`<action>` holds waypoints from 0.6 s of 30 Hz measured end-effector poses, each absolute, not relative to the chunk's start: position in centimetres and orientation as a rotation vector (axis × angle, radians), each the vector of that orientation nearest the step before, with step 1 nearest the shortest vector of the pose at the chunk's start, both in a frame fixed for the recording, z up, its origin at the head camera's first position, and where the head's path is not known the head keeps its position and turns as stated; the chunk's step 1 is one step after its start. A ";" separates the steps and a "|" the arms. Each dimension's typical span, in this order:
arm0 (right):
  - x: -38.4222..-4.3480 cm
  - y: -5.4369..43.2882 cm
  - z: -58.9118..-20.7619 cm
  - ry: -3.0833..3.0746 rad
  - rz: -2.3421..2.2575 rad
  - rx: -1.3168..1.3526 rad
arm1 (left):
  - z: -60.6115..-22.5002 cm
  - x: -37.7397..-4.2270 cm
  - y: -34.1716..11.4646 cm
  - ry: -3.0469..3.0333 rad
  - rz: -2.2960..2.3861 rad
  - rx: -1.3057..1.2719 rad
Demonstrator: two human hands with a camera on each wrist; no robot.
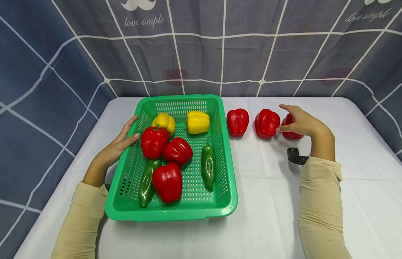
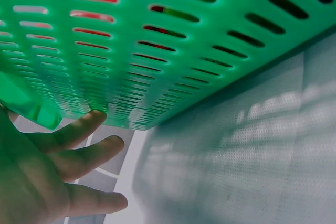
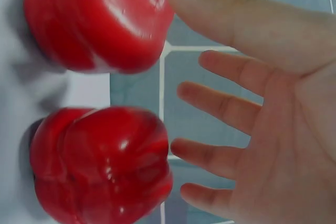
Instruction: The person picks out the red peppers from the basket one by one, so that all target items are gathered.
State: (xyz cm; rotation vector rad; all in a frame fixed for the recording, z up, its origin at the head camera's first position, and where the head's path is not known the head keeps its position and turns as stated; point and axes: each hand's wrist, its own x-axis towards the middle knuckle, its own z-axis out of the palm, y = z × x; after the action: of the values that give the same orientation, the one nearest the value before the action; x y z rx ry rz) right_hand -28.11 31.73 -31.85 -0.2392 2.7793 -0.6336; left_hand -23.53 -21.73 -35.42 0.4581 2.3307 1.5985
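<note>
My left hand rests at the left rim of a green plastic basket. Its thumb lies over the rim, and in the left wrist view its other fingers spread fairly straight outside the slotted wall. Three red bell peppers stand in a row right of the basket: a left one, a middle one and a right one. Over the right pepper hovers my right hand, empty, thumb and fingers apart, partly hiding it. In the right wrist view the thumb overlaps the edge of the upper bell pepper.
Inside the basket lie three red bell peppers, two yellow bell peppers and two long green peppers. A white cloth covers the table. Dark grid-patterned fabric rises behind it and at both sides.
</note>
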 end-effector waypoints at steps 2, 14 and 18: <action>-28.1 31.4 -31.8 2.782 -0.631 -0.250 | -35.4 -23.5 -21.7 2.339 1.594 0.457; -27.5 28.9 -31.1 2.811 -0.627 -0.362 | -35.5 -23.4 -21.8 2.349 1.583 0.461; -27.4 27.9 -30.8 2.828 -0.611 -0.410 | -35.5 -23.5 -21.8 2.356 1.574 0.466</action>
State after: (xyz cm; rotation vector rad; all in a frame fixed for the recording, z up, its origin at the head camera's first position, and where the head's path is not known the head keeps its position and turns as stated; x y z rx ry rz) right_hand -27.43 27.93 -30.83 -0.4099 2.8276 -0.6111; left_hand -23.50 -21.77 -35.46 0.4663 2.3560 1.5735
